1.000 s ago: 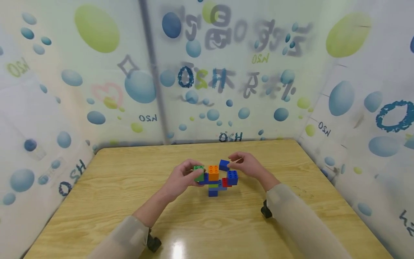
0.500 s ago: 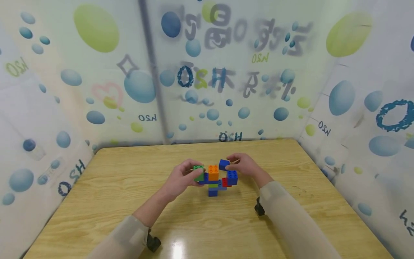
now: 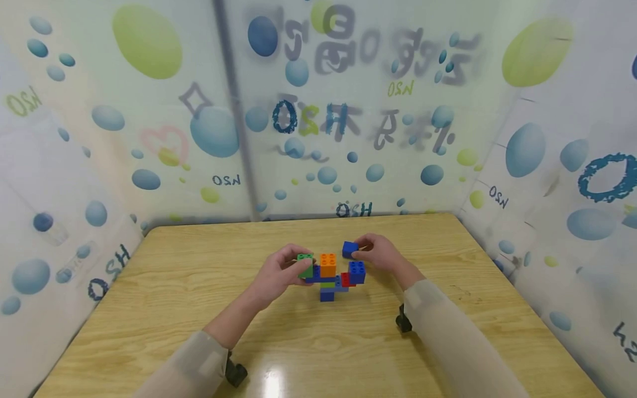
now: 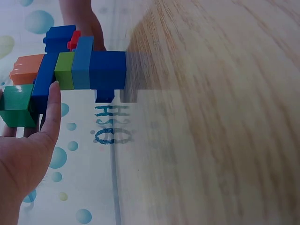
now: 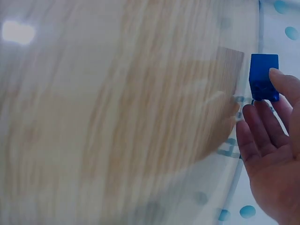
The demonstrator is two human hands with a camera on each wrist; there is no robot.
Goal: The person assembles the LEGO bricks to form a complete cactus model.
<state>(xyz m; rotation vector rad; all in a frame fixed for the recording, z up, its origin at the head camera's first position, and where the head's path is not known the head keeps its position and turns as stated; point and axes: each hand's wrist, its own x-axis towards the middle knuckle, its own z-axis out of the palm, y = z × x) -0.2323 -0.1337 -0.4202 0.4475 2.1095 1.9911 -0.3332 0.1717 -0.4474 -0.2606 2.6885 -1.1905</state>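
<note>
My left hand [image 3: 278, 273] grips the left end of a toy-brick build, at its green brick [image 3: 306, 267] and long blue brick [image 4: 44, 77]. An orange brick [image 3: 328, 265] rises from the middle, and a studded blue brick [image 3: 356, 272] sits at the right above a red brick [image 3: 346, 279]. Lower down are a lime brick [image 4: 64, 70], a lighter blue brick [image 4: 82, 63] and a dark blue base brick [image 3: 327, 296]. Behind the build, my right hand [image 3: 382, 254] pinches a loose blue brick [image 5: 264, 75] between thumb and fingers, apart from the build.
Both hands work over a wooden table [image 3: 278, 342] with a glossy top. Patterned walls [image 3: 318, 182] stand along its back and sides. A black wrist device [image 3: 236, 373] is on the left wrist, and another black device [image 3: 403, 319] on the right.
My right hand first shifted slightly left with the loose blue brick, then a little back to the right; the brick now lies turned at a different angle. My left hand and the build hold still.
</note>
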